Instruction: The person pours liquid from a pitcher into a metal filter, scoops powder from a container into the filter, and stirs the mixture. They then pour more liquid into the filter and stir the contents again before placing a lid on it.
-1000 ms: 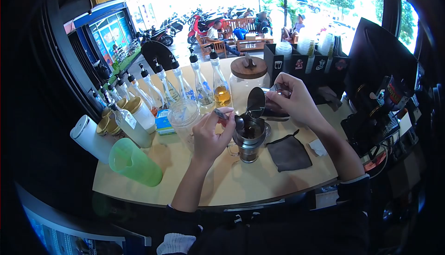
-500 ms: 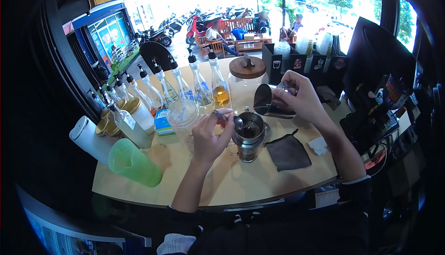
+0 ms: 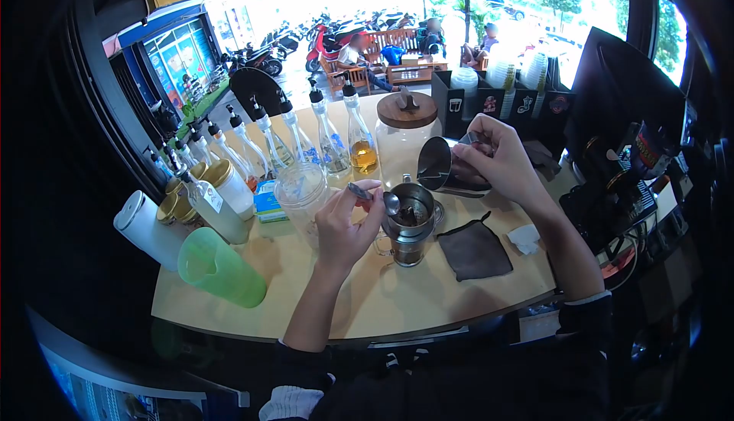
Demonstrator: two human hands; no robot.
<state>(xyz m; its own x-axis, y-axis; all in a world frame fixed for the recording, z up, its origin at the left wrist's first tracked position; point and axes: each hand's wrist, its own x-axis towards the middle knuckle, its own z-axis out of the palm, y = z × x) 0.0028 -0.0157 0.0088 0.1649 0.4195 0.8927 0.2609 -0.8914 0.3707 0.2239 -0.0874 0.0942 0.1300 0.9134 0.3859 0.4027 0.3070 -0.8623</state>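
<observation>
My left hand [image 3: 348, 226] pinches the handle of a small metal spoon [image 3: 391, 204], whose bowl hangs at the left rim of a metal drip filter [image 3: 419, 230]. Dark stuff, perhaps coffee grounds, lies inside the filter. Beneath it is a glass mug [image 3: 383, 247], partly hidden. With my right hand [image 3: 501, 157] I grip a shiny metal pitcher [image 3: 433, 162] by its handle side. The pitcher is tipped, its mouth facing left just above the filter's back right rim; no stream of liquid can be made out.
A dark cloth [image 3: 475, 251] and a crumpled white tissue [image 3: 524, 239] lie right of the filter. Behind stand a wooden-lidded jar [image 3: 407, 134], pump bottles [image 3: 363, 149] and a cup holder [image 3: 489, 106]. A clear jar [image 3: 300, 191] and green pitcher [image 3: 218, 272] are leftward.
Both hands stay nearly in place. The pitcher has shifted slightly, and the dark contents of the filter look different, with more of its inner wall showing.
</observation>
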